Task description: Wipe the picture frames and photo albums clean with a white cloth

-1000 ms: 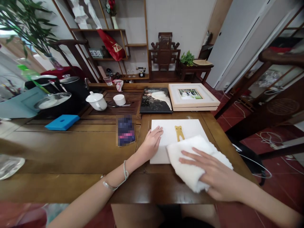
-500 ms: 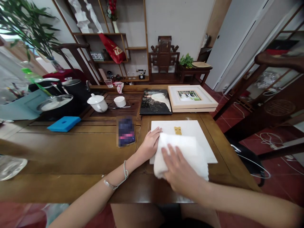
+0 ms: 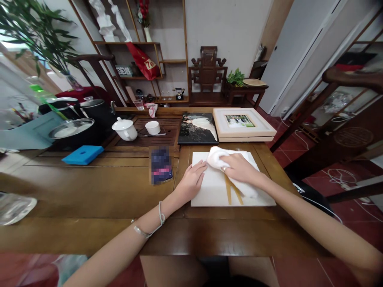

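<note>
A white board [image 3: 209, 195] lies flat on the wooden table, with a gold shape [image 3: 229, 191] on it whose lower end splits into two strips; the upper part is covered. My left hand [image 3: 191, 181] rests on the board's left side with its fingers stretched out flat. Bunched under my right hand [image 3: 241, 167] is a white towel [image 3: 218, 157], gripped by my fingers and pressed on the board's upper part. Some of the towel trails down toward the lower right of the board.
Behind the board lie a dark photo panel [image 3: 198, 128] and a pale wooden picture frame [image 3: 245, 123]. To the left are a phone [image 3: 161, 165], a blue block [image 3: 83, 155], a white teapot [image 3: 125, 130] and a small white cup [image 3: 152, 127]. A dark chair [image 3: 344, 131] stands at the right.
My right hand has slid the towel away from me, from the board's near edge to its far part, bunching it. The strips' lower ends are now uncovered. My left hand stays put.
</note>
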A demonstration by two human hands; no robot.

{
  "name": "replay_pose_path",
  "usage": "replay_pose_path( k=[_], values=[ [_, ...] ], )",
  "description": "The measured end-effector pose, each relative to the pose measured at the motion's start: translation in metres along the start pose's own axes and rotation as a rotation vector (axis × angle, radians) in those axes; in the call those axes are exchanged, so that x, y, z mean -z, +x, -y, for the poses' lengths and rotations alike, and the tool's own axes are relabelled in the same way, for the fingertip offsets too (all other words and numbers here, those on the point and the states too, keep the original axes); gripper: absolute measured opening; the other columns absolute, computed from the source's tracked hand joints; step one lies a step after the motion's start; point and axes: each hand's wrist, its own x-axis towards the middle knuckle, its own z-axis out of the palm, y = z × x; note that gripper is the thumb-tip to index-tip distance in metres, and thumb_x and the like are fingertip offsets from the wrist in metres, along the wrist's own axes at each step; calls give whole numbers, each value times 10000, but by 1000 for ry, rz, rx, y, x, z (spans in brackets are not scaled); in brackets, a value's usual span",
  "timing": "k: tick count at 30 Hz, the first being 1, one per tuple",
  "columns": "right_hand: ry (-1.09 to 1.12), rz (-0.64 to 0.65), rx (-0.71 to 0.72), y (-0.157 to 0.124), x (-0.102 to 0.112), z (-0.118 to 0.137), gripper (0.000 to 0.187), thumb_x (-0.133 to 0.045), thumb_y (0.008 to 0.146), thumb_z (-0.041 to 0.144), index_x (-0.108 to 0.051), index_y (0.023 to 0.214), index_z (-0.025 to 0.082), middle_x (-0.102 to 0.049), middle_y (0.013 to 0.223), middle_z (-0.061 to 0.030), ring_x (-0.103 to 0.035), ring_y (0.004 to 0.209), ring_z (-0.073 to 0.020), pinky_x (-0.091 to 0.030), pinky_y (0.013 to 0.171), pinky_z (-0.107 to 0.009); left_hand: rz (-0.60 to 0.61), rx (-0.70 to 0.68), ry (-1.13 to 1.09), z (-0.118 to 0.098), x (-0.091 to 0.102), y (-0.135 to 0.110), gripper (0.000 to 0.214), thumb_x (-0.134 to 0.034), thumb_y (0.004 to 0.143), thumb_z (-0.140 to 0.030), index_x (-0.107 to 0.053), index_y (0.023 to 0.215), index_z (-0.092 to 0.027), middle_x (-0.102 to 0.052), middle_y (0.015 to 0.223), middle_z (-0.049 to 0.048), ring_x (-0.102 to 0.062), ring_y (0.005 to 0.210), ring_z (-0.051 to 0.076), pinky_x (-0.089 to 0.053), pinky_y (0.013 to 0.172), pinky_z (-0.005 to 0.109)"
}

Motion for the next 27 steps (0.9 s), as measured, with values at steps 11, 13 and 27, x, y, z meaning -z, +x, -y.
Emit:
replay_pose_path(
  k=[11, 13, 27],
  values=[
    [85, -35, 143, 38, -15, 2, 274, -451, 789, 160, -691, 919, 174, -731, 945, -84, -608, 810, -226, -366, 694, -290, -25, -47, 4, 0, 4, 1, 364, -398, 961, -140, -598, 1265, -157, -604, 1355, 123, -520, 1310, 253, -381, 1121, 492],
    [76, -64, 94, 19, -17, -18, 280, -435, 783, 144, -686, 906, 161, -726, 915, -93, -611, 789, -228, -383, 692, -292, -17, -25, 7, 0, 3, 0, 370, -402, 956, -133, -594, 1272, -141, -573, 1398, 130, -477, 1359, 255, -348, 1146, 506],
    [-20, -137, 298, -139, -33, -6, 269, -518, 552, 63, -692, 716, 184, -517, 1444, -149, -390, 1389, -349, -347, 1119, -567, 0, 2, -43, 1, 2, 0, 380, -398, 949, -160, -604, 1267, -152, -568, 1405, 135, -436, 1394, 262, -327, 1154, 543]
  ],
)
